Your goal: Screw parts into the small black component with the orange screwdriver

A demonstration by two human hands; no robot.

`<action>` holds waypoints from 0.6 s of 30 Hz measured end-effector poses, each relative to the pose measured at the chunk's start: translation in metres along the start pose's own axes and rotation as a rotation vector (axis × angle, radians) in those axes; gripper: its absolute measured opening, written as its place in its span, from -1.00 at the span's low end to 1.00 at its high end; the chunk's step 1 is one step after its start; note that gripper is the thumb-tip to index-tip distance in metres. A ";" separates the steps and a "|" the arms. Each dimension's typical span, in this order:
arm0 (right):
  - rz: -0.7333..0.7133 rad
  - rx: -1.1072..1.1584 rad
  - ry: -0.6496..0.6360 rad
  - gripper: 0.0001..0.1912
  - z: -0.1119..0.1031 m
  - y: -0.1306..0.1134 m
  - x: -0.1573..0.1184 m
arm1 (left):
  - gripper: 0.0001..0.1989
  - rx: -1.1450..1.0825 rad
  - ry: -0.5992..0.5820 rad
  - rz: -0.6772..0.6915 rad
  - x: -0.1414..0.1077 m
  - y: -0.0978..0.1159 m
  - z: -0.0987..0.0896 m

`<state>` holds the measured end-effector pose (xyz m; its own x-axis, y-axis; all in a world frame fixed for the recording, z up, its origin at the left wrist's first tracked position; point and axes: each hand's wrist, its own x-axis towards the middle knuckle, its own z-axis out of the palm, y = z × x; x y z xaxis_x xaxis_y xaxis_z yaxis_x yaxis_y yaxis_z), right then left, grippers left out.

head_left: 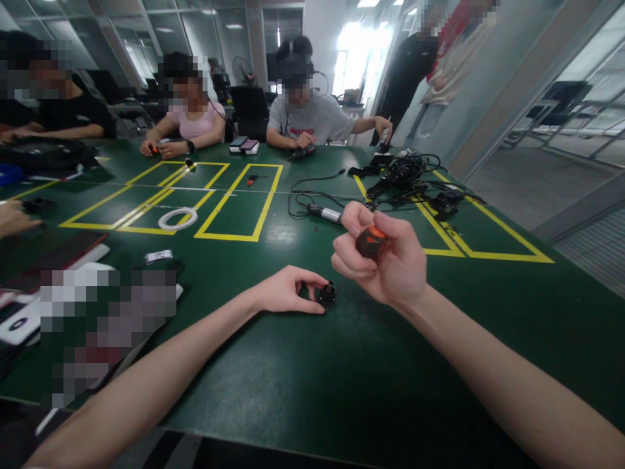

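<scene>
My left hand (pixel 290 290) rests low over the green table, thumb and fingers closed around a small black round part (pixel 327 294). A short metal cylinder stands up from the top of this part. Above and to the right of it, my right hand (pixel 390 257) is raised and wrapped round a screwdriver (pixel 371 242) with a black and orange handle. The butt of the handle points toward me. Most of the screwdriver's shaft is hidden behind my fingers, and I cannot tell whether its tip touches the part.
Tangled black cables (pixel 405 172) lie at the back right, with a black and silver cylindrical tool (pixel 325 213) nearer. A white ring (pixel 177 219) sits among yellow tape outlines. Phones and blurred items fill the left. People sit across the table; one hand (pixel 305 141) there holds a dark tool.
</scene>
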<state>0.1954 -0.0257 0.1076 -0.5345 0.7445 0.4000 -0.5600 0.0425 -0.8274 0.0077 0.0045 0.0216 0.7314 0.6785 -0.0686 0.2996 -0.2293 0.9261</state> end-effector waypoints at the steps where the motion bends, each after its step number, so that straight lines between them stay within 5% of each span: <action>1: -0.009 -0.009 0.006 -0.66 0.000 0.000 0.000 | -0.60 0.020 0.000 0.010 -0.001 0.001 0.000; 13: 0.050 -0.006 0.026 -0.47 -0.003 -0.003 0.002 | -0.60 0.072 0.009 0.044 -0.001 -0.001 0.003; 18: 0.004 0.003 -0.003 -0.64 -0.003 -0.003 0.000 | -0.54 0.091 0.027 0.062 -0.001 -0.003 0.003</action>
<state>0.1990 -0.0237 0.1093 -0.5384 0.7429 0.3977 -0.5598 0.0375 -0.8278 0.0082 0.0023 0.0172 0.7335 0.6797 -0.0011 0.3095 -0.3326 0.8908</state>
